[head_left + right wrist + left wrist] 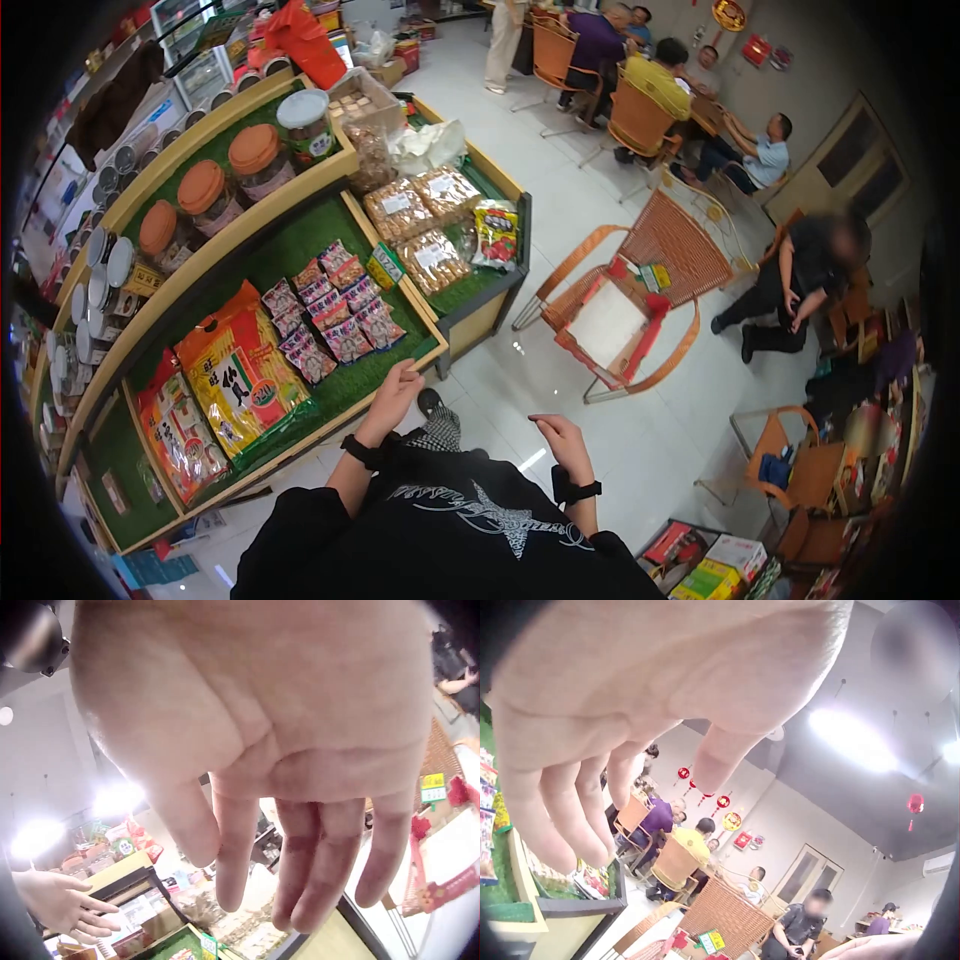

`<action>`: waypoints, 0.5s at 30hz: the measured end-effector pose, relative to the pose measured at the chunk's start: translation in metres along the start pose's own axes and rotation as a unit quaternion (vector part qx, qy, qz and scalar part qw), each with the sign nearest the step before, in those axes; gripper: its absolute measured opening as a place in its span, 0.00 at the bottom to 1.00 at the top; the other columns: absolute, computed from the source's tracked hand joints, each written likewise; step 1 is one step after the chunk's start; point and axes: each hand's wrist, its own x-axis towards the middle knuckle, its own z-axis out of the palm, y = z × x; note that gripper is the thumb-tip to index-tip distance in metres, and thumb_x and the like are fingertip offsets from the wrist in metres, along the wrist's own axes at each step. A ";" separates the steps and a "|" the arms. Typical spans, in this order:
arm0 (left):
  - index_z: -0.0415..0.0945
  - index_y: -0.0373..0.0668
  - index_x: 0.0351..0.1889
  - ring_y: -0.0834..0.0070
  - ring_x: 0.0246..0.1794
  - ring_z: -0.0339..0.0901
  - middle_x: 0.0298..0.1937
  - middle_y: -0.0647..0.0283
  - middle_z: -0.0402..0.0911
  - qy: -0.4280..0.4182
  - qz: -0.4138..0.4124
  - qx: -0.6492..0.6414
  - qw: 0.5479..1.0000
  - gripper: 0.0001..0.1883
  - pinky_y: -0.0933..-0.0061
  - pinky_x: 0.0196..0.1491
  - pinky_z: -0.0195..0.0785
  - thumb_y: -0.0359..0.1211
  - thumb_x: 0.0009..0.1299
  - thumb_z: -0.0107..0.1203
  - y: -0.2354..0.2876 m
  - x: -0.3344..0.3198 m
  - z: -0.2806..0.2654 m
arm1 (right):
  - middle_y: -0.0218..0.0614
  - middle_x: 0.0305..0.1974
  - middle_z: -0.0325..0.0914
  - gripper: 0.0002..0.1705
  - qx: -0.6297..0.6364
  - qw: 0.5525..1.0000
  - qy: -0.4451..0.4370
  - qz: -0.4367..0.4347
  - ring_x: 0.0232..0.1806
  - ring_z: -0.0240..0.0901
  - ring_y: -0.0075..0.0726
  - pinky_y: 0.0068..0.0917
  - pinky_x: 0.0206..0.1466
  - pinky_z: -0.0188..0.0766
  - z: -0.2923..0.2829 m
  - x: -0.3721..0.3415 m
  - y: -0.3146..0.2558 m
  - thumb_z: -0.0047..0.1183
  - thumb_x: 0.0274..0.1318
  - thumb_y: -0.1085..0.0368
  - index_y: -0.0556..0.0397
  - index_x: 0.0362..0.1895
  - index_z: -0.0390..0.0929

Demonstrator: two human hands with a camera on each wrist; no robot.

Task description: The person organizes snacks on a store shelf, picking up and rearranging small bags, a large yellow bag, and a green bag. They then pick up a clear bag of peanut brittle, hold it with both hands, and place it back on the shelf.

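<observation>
My left hand point(393, 398) hovers near the front corner of the wooden snack stand, its fingers loosely bent and holding nothing. In the left wrist view its thumb and fingers hang apart. Small candy packets point(345, 330) lie on green matting beyond it, beside a large yellow snack bag point(238, 378). My right hand point(566, 446) is in the air over the floor, with relaxed fingers and nothing in them, as the right wrist view shows too. Nearest to it is a wicker armchair point(672, 240) bearing an open red-edged box point(612, 322) with a white inside.
Clear packs of baked snacks point(430, 262) sit on the stand's far section, and orange-lidded jars point(255, 150) line its upper shelf. A seated person point(800, 270) is at the right; several more sit around a table at the back. Colourful boxes point(715, 565) lie low at the front right.
</observation>
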 end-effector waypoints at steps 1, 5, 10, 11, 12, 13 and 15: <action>0.55 0.36 0.57 0.72 0.45 0.69 0.45 0.55 0.68 0.011 -0.009 -0.015 1.000 0.26 0.75 0.47 0.61 0.37 0.64 0.48 0.002 0.007 -0.005 | 0.41 0.33 0.75 0.11 0.000 1.000 -0.005 -0.005 0.37 0.71 0.37 0.25 0.41 0.64 0.000 0.013 -0.007 0.45 0.52 0.63 0.51 0.37 0.77; 0.56 0.36 0.56 0.72 0.45 0.68 0.44 0.55 0.69 0.036 0.014 -0.045 0.998 0.25 0.74 0.48 0.60 0.36 0.64 0.48 -0.012 0.063 -0.025 | 0.40 0.35 0.75 0.12 -0.012 1.000 -0.026 0.005 0.40 0.70 0.33 0.24 0.44 0.63 -0.006 0.063 -0.021 0.44 0.52 0.65 0.56 0.38 0.76; 0.56 0.35 0.55 0.72 0.44 0.69 0.45 0.55 0.69 0.045 0.050 -0.088 0.994 0.24 0.74 0.47 0.61 0.36 0.64 0.48 0.025 0.113 -0.043 | 0.39 0.36 0.76 0.13 -0.061 0.997 -0.047 -0.005 0.40 0.70 0.34 0.25 0.46 0.63 -0.019 0.120 -0.025 0.43 0.53 0.64 0.56 0.39 0.75; 0.56 0.36 0.56 0.72 0.43 0.69 0.45 0.55 0.69 0.048 0.045 -0.054 0.996 0.24 0.74 0.45 0.61 0.36 0.65 0.47 0.037 0.119 -0.047 | 0.40 0.36 0.75 0.14 -0.072 0.995 -0.071 -0.014 0.41 0.70 0.35 0.25 0.46 0.62 -0.021 0.133 -0.024 0.43 0.53 0.63 0.56 0.40 0.75; 0.56 0.36 0.56 0.72 0.43 0.69 0.45 0.55 0.69 0.052 0.043 -0.055 0.996 0.24 0.74 0.45 0.61 0.36 0.65 0.47 0.042 0.127 -0.052 | 0.40 0.36 0.75 0.14 -0.072 0.994 -0.076 -0.015 0.41 0.70 0.35 0.25 0.46 0.62 -0.020 0.145 -0.032 0.43 0.53 0.63 0.56 0.40 0.75; 0.56 0.36 0.56 0.72 0.43 0.69 0.45 0.55 0.69 0.044 0.034 -0.046 0.997 0.24 0.75 0.45 0.61 0.37 0.65 0.47 0.046 0.134 -0.055 | 0.40 0.36 0.75 0.14 -0.071 0.995 -0.073 -0.009 0.41 0.69 0.35 0.25 0.46 0.62 -0.020 0.154 -0.039 0.43 0.53 0.63 0.56 0.40 0.75; 0.55 0.37 0.56 0.72 0.43 0.69 0.45 0.56 0.69 0.031 0.037 -0.026 0.999 0.24 0.76 0.40 0.64 0.38 0.65 0.46 0.048 0.145 -0.060 | 0.39 0.36 0.75 0.13 -0.070 0.995 -0.066 -0.008 0.41 0.69 0.33 0.24 0.46 0.62 -0.017 0.172 -0.053 0.44 0.53 0.63 0.56 0.40 0.75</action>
